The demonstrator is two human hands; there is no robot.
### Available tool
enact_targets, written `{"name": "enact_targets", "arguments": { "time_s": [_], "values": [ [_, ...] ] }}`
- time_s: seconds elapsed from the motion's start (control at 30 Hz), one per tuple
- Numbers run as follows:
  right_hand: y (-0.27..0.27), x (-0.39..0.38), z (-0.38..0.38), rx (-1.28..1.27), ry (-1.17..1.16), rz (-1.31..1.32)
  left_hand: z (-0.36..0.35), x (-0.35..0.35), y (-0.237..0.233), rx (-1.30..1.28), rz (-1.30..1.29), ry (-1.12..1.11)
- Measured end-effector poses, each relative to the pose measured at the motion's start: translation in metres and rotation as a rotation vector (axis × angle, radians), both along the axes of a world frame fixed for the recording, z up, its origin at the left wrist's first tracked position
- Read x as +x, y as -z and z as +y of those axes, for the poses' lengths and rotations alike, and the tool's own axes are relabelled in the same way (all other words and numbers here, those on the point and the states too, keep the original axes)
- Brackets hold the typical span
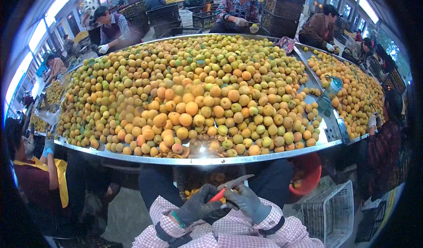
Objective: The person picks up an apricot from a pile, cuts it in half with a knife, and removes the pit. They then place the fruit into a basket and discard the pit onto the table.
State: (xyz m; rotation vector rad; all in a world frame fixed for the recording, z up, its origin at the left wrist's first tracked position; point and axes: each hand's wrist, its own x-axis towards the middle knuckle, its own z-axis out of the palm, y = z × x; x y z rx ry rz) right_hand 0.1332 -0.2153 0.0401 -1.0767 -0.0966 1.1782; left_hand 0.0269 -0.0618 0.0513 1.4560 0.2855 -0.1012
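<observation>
Over my lap, both hands wear dark grey gloves and are closed close together. A red-handled hand tool [217,195] with a grey, curved metal end lies between them, its tip pointing up to the right. My left hand [194,206] is wrapped at the lower end of the red handle. Bent fingers of my right hand [249,204] grip it near the metal end. The undersides of both grips are hidden. Just ahead of the hands is the metal rim [211,161] of a table heaped with yellow-orange apricots [189,94]; halved fruit [191,193] lies below it.
A red basin [310,175] and a grey plastic crate [330,210] stand at my right. A teal bottle [332,89] lies by the divider between fruit heaps. Several people sit around the table, one with a yellow apron [61,177] at left. Black crates [282,10] are stacked behind.
</observation>
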Motion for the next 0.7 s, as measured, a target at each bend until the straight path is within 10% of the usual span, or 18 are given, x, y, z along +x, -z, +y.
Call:
{"name": "enact_targets", "arguments": {
  "time_s": [0.27,0.7],
  "values": [
    [-0.007,0.01,-0.012,0.228,-0.036,-0.2,0.0,0.0,-0.008,0.586,-0.174,-0.122],
    [-0.008,-0.008,-0.011,0.267,0.034,-0.422,-0.011,-0.008,-0.025,0.789,-0.105,-0.011]
  ]
}}
